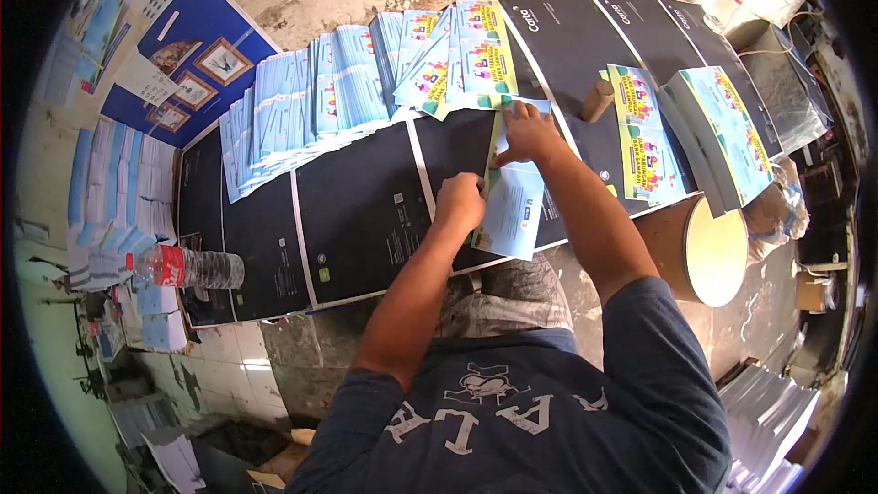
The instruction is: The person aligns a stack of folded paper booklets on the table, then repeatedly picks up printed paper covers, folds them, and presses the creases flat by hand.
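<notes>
A light blue printed sheet [514, 206] with a green and yellow strip along its left side lies on the black table near my body. My right hand [528, 134] rests flat on its upper part, fingers spread. At the sheet's left edge, my left hand [460, 204] is closed with curled fingers; its fingertips are partly hidden, and it appears to pinch the edge. Beyond both hands, a long row of folded blue booklets [343, 82] leans in overlapping layers. A short wooden cylinder [597, 102] stands right of my right hand.
Colourful printed sheets [651, 142] lie to the right, beside a thick stack of them [722, 137]. A plastic bottle [197, 268] is at the left end of the table [357, 210]. A round drum-like container [713, 252] stands by the right front edge. Paper stacks [123, 183] fill the far left.
</notes>
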Action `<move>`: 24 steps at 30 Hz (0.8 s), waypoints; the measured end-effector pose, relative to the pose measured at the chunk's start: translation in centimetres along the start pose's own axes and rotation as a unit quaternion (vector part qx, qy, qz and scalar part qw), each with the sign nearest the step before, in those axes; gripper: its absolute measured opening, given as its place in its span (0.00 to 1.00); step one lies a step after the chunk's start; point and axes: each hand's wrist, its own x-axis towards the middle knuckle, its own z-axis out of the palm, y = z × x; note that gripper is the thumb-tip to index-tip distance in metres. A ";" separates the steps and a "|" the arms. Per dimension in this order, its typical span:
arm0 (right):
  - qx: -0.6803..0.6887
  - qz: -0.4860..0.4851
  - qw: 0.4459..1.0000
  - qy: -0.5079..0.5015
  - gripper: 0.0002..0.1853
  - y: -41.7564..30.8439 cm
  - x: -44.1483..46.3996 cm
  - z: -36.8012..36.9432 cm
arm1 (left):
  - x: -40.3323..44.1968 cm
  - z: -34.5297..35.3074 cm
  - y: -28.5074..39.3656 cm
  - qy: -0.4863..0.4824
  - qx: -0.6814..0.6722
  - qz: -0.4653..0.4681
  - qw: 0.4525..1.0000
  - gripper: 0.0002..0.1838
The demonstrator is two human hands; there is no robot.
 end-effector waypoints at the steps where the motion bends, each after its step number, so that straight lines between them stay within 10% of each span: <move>1: -0.004 0.002 1.000 -0.004 0.65 -0.1 0.0 -0.1 | 0.1 0.1 0.0 -0.012 0.032 0.020 0.999 0.11; 17: -0.011 0.015 0.999 -0.046 0.60 -0.4 -0.3 -1.0 | 5.2 -4.2 -0.3 -0.146 0.314 0.307 0.887 0.48; 24: 0.150 -0.022 0.949 0.277 0.35 3.7 -8.3 4.2 | 5.3 -4.4 -1.1 -0.149 0.322 0.326 0.876 0.49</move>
